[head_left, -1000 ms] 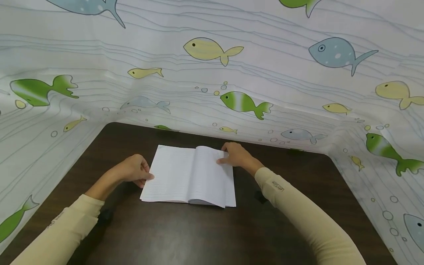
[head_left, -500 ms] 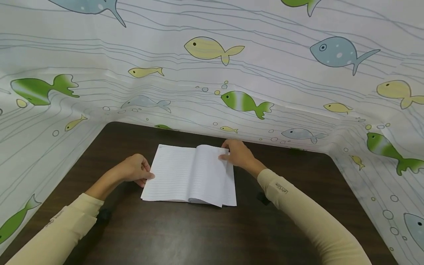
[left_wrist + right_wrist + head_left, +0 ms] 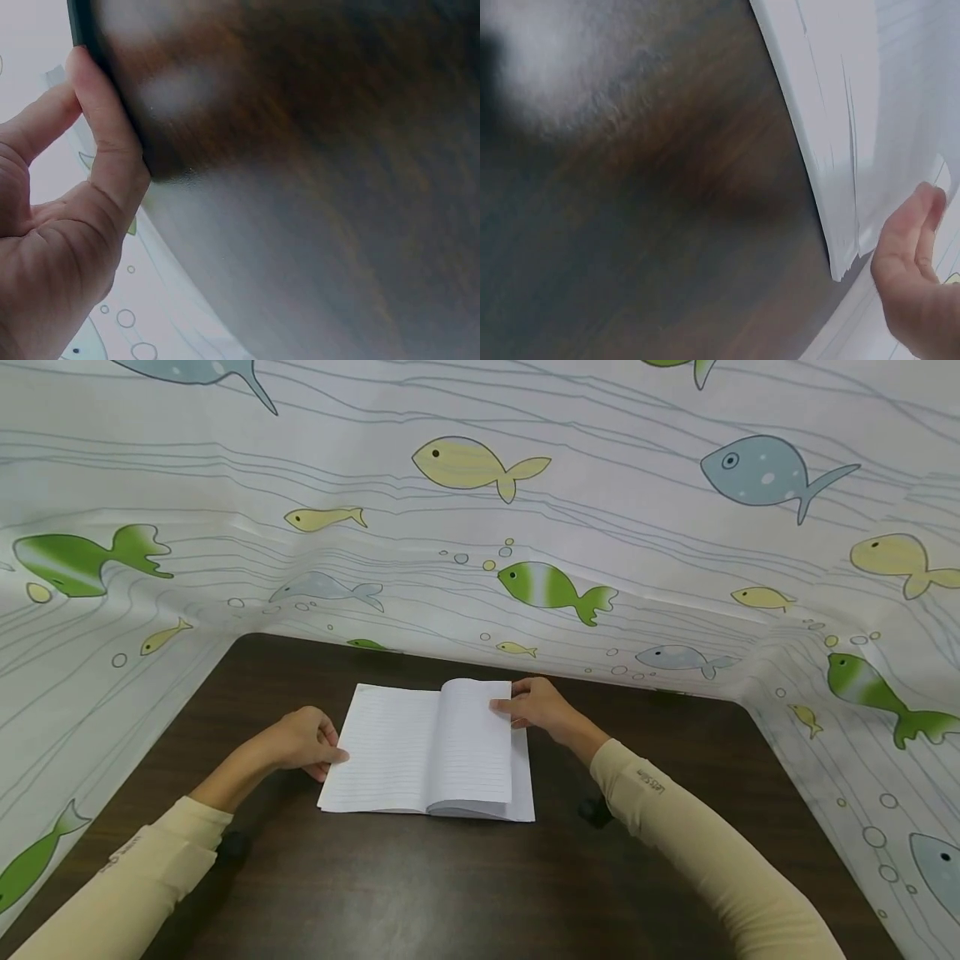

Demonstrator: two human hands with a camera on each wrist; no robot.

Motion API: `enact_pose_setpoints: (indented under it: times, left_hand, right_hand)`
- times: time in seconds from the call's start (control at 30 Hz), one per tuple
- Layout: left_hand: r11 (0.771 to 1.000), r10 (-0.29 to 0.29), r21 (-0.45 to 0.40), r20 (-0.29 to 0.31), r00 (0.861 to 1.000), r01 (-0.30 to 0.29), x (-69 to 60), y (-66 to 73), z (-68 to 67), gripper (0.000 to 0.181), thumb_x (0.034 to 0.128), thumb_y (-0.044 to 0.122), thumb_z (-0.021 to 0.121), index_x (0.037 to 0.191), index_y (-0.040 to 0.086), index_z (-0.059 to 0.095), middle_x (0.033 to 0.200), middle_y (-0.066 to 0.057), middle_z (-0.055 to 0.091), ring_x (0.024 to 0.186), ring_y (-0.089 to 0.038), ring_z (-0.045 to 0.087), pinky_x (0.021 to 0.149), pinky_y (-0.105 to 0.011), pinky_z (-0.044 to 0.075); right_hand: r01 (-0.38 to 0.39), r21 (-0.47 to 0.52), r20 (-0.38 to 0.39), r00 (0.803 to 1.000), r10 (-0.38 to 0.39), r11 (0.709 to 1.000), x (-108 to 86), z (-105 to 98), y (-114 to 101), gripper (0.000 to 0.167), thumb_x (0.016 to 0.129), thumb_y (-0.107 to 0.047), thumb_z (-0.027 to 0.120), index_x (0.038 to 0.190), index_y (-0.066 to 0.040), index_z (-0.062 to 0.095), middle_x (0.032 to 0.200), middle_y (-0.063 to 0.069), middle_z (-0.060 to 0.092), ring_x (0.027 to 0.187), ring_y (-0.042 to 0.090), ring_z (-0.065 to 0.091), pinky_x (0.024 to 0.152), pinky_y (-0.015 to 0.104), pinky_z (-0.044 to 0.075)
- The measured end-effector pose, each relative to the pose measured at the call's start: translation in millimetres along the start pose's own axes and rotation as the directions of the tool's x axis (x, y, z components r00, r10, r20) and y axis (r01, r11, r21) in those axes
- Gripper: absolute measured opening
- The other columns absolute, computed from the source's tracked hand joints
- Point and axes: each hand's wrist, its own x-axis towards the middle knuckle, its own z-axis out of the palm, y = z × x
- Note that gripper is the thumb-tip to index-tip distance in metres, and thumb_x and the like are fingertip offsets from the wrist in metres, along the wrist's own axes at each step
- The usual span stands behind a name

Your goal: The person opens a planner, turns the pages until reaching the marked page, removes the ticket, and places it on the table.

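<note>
An open lined notebook (image 3: pixel 384 752) lies on the dark table in the head view. My left hand (image 3: pixel 303 743) pinches its left edge, thumb on top of the page. At the upper right, my right hand (image 3: pixel 542 706) pinches the edge of a lifted page (image 3: pixel 474 743), which curves above the right-hand pages. In the left wrist view the left hand (image 3: pixel 71 202) has thumb and finger together at an edge. The right wrist view has the right hand (image 3: pixel 915 270) at the page, beside the notebook's stacked sheets (image 3: pixel 832 150).
The dark wooden table (image 3: pixel 420 893) has rounded far corners. A white curtain (image 3: pixel 637 552) printed with fish and bubbles rises behind it and along both sides. Small dark objects show by both wrists, one (image 3: pixel 595 811) beside the right sleeve.
The lifted page has risen, its lower edge now higher and more of its lined face showing. My right hand has shifted slightly right. The left hand has stayed at the notebook's left edge.
</note>
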Motion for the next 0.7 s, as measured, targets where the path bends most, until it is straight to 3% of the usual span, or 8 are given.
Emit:
enact_pose_setpoints:
  times: [0.13,0.23,0.43,0.7]
  left_hand:
    - [1.000,0.000,0.003,-0.001,1.000,0.000,0.6,-0.3,-0.4,0.020,0.0964,0.001,0.076,0.100,-0.012,0.060,0.078,-0.013,0.066,0.061,-0.014,0.070,0.063,-0.033,0.066]
    - [1.000,0.003,0.000,-0.001,1.000,-0.003,1.1,-0.1,-0.2,0.020,0.0962,0.001,0.076,0.099,-0.012,0.060,0.078,-0.012,0.066,0.061,-0.013,0.070,0.063,-0.033,0.066]
    - [1.000,0.002,0.000,0.000,1.000,-0.002,1.3,0.7,0.2,0.020,0.0965,0.001,0.075,0.099,-0.012,0.060,0.078,-0.013,0.067,0.062,-0.013,0.070,0.063,-0.033,0.066]
    - [1.000,0.005,-0.002,0.005,1.000,-0.005,1.8,-0.9,0.8,0.020,0.0962,0.001,0.075,0.099,-0.012,0.060,0.078,-0.014,0.068,0.061,-0.013,0.071,0.062,-0.033,0.066]
  right_hand:
    - [-0.034,0.099,0.035,0.999,0.031,0.994,-3.9,0.8,-0.1,0.066,0.099,-0.017,0.078,0.150,0.011,0.048,0.140,0.027,0.066,0.116,0.030,0.073,0.106,0.043,0.061]
    - [-0.031,0.110,0.052,0.998,0.025,0.993,-7.7,-1.1,1.1,0.058,0.100,-0.012,0.075,0.146,0.012,0.051,0.135,0.025,0.066,0.112,0.028,0.071,0.107,0.043,0.060]
    - [-0.021,0.137,0.080,0.997,0.010,0.990,-14.5,-7.1,2.5,0.049,0.101,-0.006,0.071,0.141,0.015,0.052,0.128,0.023,0.065,0.103,0.023,0.071,0.101,0.040,0.063]
    - [-0.043,0.124,0.052,0.998,0.037,0.991,-16.3,-11.6,9.1,0.037,0.102,-0.006,0.072,0.133,0.013,0.062,0.119,0.023,0.072,0.094,0.021,0.075,0.088,0.033,0.067]
